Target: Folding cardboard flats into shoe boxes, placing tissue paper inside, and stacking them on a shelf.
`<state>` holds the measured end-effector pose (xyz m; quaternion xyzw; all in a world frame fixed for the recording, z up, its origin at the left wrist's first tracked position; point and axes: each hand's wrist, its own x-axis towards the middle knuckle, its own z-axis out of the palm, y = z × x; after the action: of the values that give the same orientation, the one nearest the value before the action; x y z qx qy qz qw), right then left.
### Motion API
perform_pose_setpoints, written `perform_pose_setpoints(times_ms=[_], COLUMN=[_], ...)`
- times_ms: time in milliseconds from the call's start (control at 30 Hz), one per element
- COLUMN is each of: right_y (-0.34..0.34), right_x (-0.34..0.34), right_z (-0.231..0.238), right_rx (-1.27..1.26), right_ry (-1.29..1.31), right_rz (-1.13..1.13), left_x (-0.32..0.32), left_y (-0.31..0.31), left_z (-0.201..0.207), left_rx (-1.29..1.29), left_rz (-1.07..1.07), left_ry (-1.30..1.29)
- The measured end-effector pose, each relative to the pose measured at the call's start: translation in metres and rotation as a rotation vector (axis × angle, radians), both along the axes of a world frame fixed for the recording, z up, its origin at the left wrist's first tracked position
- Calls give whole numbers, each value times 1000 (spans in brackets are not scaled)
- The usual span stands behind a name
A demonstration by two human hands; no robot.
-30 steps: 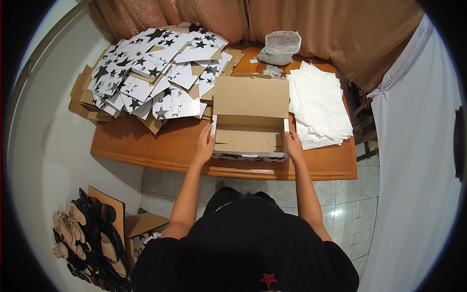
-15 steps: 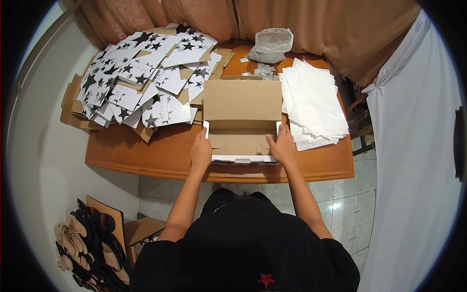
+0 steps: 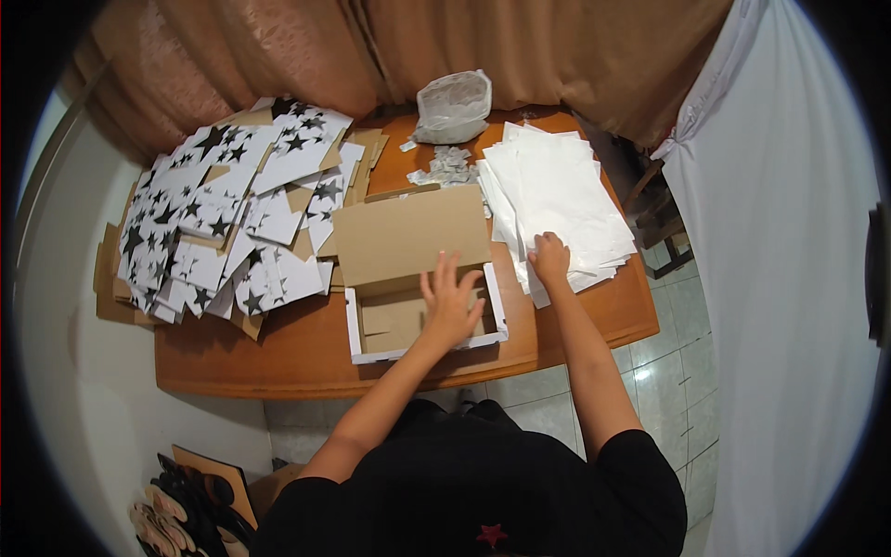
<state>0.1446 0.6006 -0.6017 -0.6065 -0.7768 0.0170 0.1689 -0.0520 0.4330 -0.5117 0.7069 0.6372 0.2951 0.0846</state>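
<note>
An open cardboard box [image 3: 399,241], brown inside with white side walls, stands near the table's front edge with its lid raised at the back. Above its right part hovers my left hand [image 3: 452,302], fingers spread and holding nothing. My right hand [image 3: 550,260] rests at the left edge of a stack of white paper sheets [image 3: 566,190], right of the box. Its fingers are curled in against the top sheet, gripping the paper near that edge; the fingertips are partly hidden.
A large pile of flattened star-printed boxes [image 3: 223,200] covers the table's left side. Behind the raised lid lie small clear sachets [image 3: 447,165] and a translucent plastic bag [image 3: 453,107]. Brown curtains [image 3: 520,46] hang at the back, and shoes [image 3: 190,506] stand at lower left.
Both hands have let go of the box sides. My right hand has moved onto the paper stack, my left over the box. The view has shifted, and the box sits slightly turned.
</note>
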Motion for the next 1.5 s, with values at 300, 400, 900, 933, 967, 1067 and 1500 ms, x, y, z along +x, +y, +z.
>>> perform_pose_setpoints(times_ms=[300,400,900,933,967,1067,1500], right_y=[5,-5,-161,-166,-168,-170,-228], right_x=[1,2,-55,-55,-55,-54,-90], right_z=[8,34,139,143,142,139,113], right_rx=[147,251,393,338,336,320,-18], right_ry=[184,406,416,409,412,407,173], right_rz=[-147,-197,266,232,239,201,529], left_x=[31,31,-7,-14,-22,-53,-132], left_y=[52,60,90,86,79,47,-92], left_z=[-6,-1,48,52,56,70,-4], left_rx=[-61,-55,219,203,202,430,9], left_rz=[-158,-143,-377,-367,-360,-272,85], left_ry=[53,45,-355,-424,-422,-365,-336])
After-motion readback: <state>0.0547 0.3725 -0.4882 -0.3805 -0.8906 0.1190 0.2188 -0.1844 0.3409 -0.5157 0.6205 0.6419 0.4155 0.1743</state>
